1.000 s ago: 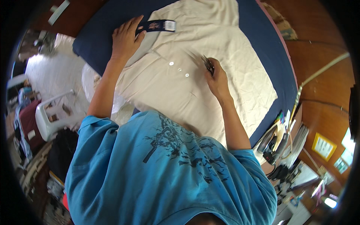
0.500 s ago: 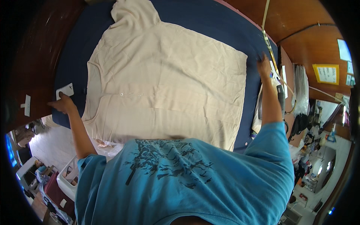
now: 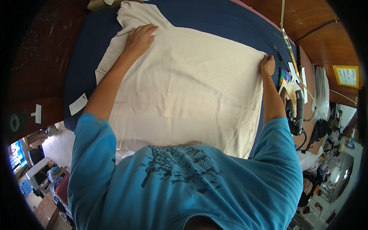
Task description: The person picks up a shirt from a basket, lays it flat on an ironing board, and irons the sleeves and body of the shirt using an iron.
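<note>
A cream-coloured short-sleeved garment [image 3: 184, 84] lies spread over a dark blue padded table [image 3: 214, 19], its sleeve pointing to the far left and its hem to the right. Fingers stretched out, my left hand [image 3: 141, 40] rests flat on the cloth by the base of the sleeve. At the far right corner of the hem, the closed fingers of my right hand [image 3: 267, 66] pinch the garment's edge. My left forearm hides part of the neckline side. A white tag [image 3: 78, 104] lies on the blue cover, left of that forearm.
To the right stands an iron with a dark handle [image 3: 299, 107], and a hose [image 3: 288, 46] runs up from near it. Small dark snips [image 3: 278, 53] lie beyond my right hand. Clear plastic bags [image 3: 321, 94] hang farther right. A brown wooden panel [image 3: 38, 57] borders the left.
My left hand has left the white tag and come over onto the garment near the sleeve. My right hand has taken hold of the hem corner. The cloth looks smoother.
</note>
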